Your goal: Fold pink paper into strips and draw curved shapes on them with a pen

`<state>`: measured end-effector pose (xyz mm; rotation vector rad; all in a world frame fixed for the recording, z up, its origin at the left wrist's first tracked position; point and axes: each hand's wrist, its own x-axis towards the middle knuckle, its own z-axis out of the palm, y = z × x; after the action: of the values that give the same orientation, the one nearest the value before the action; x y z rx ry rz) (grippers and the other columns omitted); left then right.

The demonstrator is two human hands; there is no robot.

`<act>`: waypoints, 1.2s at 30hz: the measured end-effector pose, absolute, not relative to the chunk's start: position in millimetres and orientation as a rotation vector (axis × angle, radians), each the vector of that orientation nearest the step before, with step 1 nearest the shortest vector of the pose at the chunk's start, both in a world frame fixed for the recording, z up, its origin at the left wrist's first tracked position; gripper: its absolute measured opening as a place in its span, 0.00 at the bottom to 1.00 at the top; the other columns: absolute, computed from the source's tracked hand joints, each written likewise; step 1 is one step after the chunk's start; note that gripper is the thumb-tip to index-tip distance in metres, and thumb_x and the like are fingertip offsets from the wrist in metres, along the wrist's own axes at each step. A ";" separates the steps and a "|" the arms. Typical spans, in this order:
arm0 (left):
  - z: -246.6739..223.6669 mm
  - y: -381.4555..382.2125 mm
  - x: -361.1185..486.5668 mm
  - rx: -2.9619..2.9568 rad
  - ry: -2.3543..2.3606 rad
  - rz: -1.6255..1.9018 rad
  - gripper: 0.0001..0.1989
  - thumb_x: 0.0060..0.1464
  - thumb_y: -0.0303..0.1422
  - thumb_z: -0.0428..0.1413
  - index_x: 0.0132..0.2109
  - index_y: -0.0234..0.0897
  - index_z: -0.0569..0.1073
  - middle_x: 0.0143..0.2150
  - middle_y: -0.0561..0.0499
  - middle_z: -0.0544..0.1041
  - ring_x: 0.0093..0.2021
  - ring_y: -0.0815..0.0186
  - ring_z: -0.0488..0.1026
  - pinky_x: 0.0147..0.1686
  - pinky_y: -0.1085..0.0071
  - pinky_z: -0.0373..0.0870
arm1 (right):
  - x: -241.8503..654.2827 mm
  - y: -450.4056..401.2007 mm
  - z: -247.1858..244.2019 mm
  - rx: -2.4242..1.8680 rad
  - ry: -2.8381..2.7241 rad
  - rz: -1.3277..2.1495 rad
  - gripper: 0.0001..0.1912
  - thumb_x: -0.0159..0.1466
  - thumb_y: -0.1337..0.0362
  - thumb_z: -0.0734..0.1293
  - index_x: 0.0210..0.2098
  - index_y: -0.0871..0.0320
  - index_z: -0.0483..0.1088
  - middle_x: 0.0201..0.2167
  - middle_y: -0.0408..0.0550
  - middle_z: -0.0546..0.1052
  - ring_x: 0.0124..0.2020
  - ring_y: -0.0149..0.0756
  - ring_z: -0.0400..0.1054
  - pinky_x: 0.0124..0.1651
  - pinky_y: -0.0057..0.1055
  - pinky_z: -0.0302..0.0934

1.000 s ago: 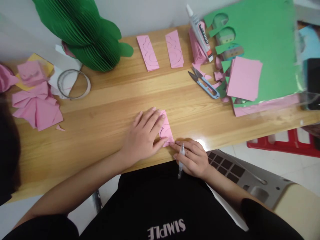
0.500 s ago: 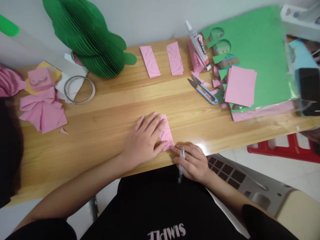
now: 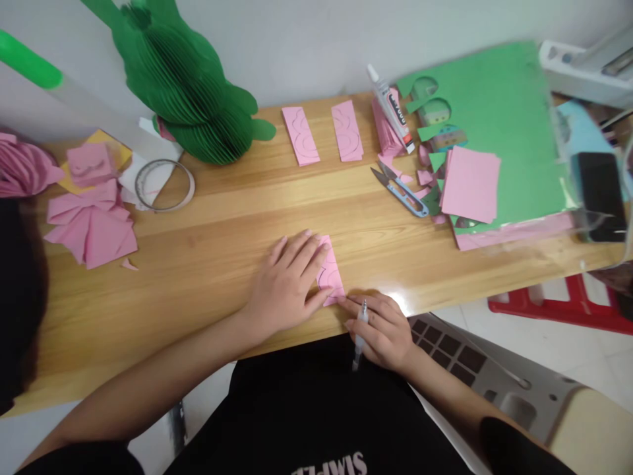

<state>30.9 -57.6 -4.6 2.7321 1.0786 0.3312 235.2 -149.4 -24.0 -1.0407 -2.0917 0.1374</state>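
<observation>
A folded pink paper strip point(image 3: 333, 274) with curved pen lines lies near the table's front edge. My left hand point(image 3: 287, 287) rests flat on its left side, fingers spread. My right hand point(image 3: 380, 330) has its fingers closed round a clear pen point(image 3: 361, 330), the tip pointing up and away from the paper; one fingertip touches the strip's lower right corner. Two similar marked strips, one on the left point(image 3: 301, 136) and one on the right point(image 3: 347, 130), lie near the wall. Thread snips point(image 3: 401, 191) with blue handles lie to their right.
Green sheets point(image 3: 514, 125) carry a pink paper stack point(image 3: 471, 185) at right, beside a phone point(image 3: 601, 196). A glue tube point(image 3: 391, 109) leans on pink pieces. Green pleated paper point(image 3: 192, 92), a tape roll point(image 3: 165, 185) and folded pink paper point(image 3: 93, 224) are at left.
The camera view has shifted, so the table's items sit slightly lower in the picture. Both hands keep nearly the same places on the paper, and the pen is still in my right hand.
</observation>
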 end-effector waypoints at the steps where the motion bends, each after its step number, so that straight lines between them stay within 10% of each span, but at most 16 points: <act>1: -4.4 -57.5 31.1 2.733 1.080 0.327 0.30 0.63 0.45 0.52 0.63 0.28 0.65 0.64 0.37 0.69 0.66 0.49 0.62 0.64 0.51 0.57 | 235.3 -149.3 -23.8 -1.035 -2.094 0.142 0.05 0.66 0.73 0.63 0.39 0.59 0.69 0.40 0.55 0.83 0.46 0.41 0.75 0.43 0.40 0.72; 28: -0.8 -56.6 30.0 2.684 1.050 0.315 0.30 0.63 0.44 0.52 0.64 0.26 0.64 0.65 0.36 0.68 0.66 0.48 0.61 0.65 0.50 0.55 | 236.0 -152.1 -17.2 -1.192 -2.207 0.103 0.06 0.65 0.71 0.64 0.40 0.55 0.70 0.44 0.50 0.82 0.47 0.43 0.70 0.49 0.42 0.66; 36: 3.6 -39.3 33.1 2.635 1.002 0.437 0.17 0.63 0.33 0.52 0.54 0.28 0.73 0.55 0.36 0.74 0.58 0.49 0.67 0.57 0.51 0.65 | 233.9 -146.4 -8.8 -1.245 -2.223 0.104 0.07 0.66 0.70 0.62 0.40 0.56 0.71 0.33 0.46 0.82 0.42 0.41 0.68 0.47 0.38 0.61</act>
<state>33.1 -39.3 3.6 2.6350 1.0025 0.4375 233.9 -146.4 -8.8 -1.2450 -2.2228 0.1044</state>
